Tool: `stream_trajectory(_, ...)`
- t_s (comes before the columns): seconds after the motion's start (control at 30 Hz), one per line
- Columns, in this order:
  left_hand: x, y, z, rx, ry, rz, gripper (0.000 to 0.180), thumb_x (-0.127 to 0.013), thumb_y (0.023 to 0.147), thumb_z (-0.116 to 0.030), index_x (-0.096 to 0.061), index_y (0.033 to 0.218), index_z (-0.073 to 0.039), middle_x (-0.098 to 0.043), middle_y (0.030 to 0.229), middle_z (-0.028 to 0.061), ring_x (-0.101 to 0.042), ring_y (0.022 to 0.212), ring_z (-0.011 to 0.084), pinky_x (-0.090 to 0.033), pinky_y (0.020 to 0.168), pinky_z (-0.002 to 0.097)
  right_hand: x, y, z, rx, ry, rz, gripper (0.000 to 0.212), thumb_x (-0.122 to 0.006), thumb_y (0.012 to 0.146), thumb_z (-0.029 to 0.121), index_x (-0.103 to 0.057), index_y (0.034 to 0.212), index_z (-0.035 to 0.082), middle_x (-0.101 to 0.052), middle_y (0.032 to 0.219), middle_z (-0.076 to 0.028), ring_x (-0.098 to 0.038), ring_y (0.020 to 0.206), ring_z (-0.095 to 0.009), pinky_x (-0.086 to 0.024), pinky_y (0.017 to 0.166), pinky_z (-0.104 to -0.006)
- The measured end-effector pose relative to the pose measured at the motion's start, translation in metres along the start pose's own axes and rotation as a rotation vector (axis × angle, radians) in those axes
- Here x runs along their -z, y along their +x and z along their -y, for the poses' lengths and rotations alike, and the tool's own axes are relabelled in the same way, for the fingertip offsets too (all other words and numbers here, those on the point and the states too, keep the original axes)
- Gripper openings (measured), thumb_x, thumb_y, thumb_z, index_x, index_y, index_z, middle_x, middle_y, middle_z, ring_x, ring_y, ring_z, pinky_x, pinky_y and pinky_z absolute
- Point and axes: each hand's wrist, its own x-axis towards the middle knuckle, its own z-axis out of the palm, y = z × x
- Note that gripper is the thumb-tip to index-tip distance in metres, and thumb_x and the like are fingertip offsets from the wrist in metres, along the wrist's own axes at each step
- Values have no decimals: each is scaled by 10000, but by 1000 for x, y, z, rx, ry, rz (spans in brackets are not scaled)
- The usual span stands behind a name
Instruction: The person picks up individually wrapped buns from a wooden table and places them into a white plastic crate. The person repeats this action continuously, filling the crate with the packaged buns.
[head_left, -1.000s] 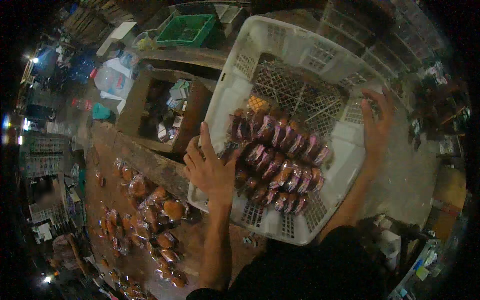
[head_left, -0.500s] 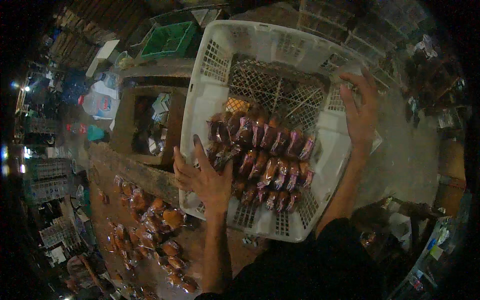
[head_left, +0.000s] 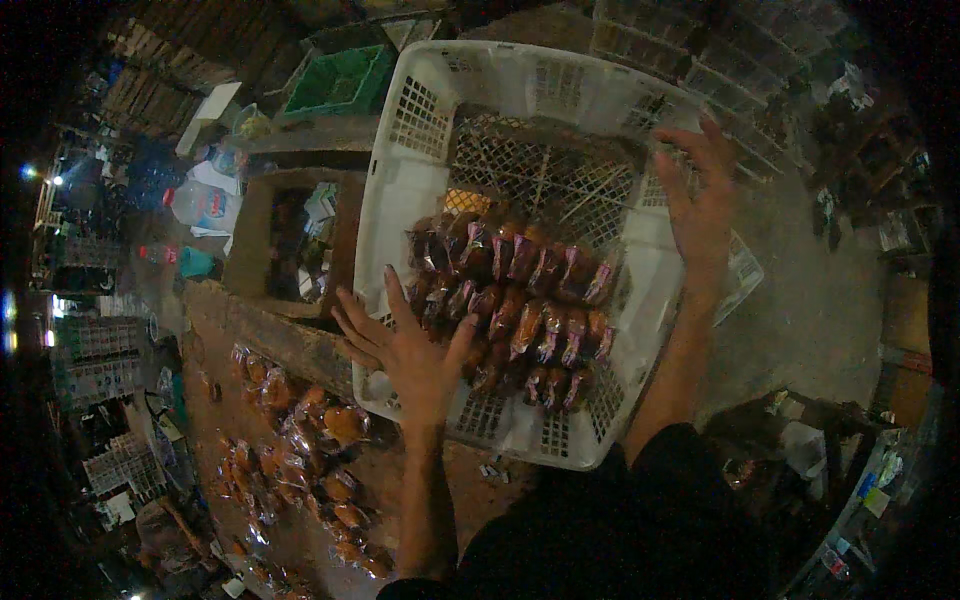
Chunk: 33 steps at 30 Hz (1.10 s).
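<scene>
A white plastic crate (head_left: 665, 300) with latticed walls and base stands tilted in front of me. Rows of brown buns in clear wrappers (head_left: 530, 250) fill its middle and near part. My left hand (head_left: 405, 350) lies over the crate's near left rim, fingers spread, its thumb beside the wrapped buns. Over the right wall hovers my right hand (head_left: 700, 190), its fingers loosely apart and somewhat blurred, with nothing seen in it. Whether its palm touches the rim is unclear.
More wrapped buns (head_left: 300, 430) lie loose on the wooden table (head_left: 215, 340) at the left. Beyond it are a cardboard box (head_left: 255, 240), a green crate (head_left: 340, 80) and a clear plastic jug (head_left: 200, 205). Grey stacked crates (head_left: 740, 60) stand at the far right.
The crate has shifted slightly left with its buns. My right hand has moved left along with it, while my left hand stays near the left rim, fingers still spread.
</scene>
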Motion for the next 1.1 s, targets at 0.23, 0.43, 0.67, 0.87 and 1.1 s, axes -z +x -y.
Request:
stream_trajectory(0.23,-3,-11,-26,74,-16,28,1083,-904,817,-475,-321,1682,-187,6,1739,303,-9,1591,567,-87,1171,826,1,0,-3,40,26,9,258,-768,978,280,-776,1190,134,-721,1313,-61,-436,1509,-325,-325,1248,-455)
stream_trajectory(0.43,5,-31,-37,-253,-244,34,1020,-919,810,-324,-367,1654,-169,-182,1670,304,-201,1522,527,-240,1218,642,-1,-1,-5,24,50,1,253,-779,950,252,-767,1168,124,-728,1275,-107,-482,1456,-358,-368,1222,-494)
stream_trajectory(0.67,-15,-23,-57,-42,-183,81,1052,-921,766,-110,-368,1659,-169,-134,1664,309,-216,1506,531,-304,1186,628,-1,-1,-8,32,51,-6,266,-788,931,255,-765,1152,110,-732,1253,-108,-497,1431,-373,-377,1215,-498)
stream_trajectory(0.87,-15,-36,-60,-219,-246,196,998,-880,804,-255,-370,1655,-145,-191,1664,290,-234,1514,510,-243,1221,628,-2,1,-10,61,47,-18,247,-779,935,245,-762,1137,104,-730,1249,-122,-505,1411,-388,-362,1224,-501)
stream_trajectory(1.1,-18,-38,-78,-226,-332,58,882,-816,868,-401,-443,1617,-121,-294,1629,277,-273,1503,477,-225,1218,611,-1,2,-7,47,67,-22,244,-776,935,235,-760,1136,99,-739,1214,-123,-508,1407,-393,-355,1225,-508)
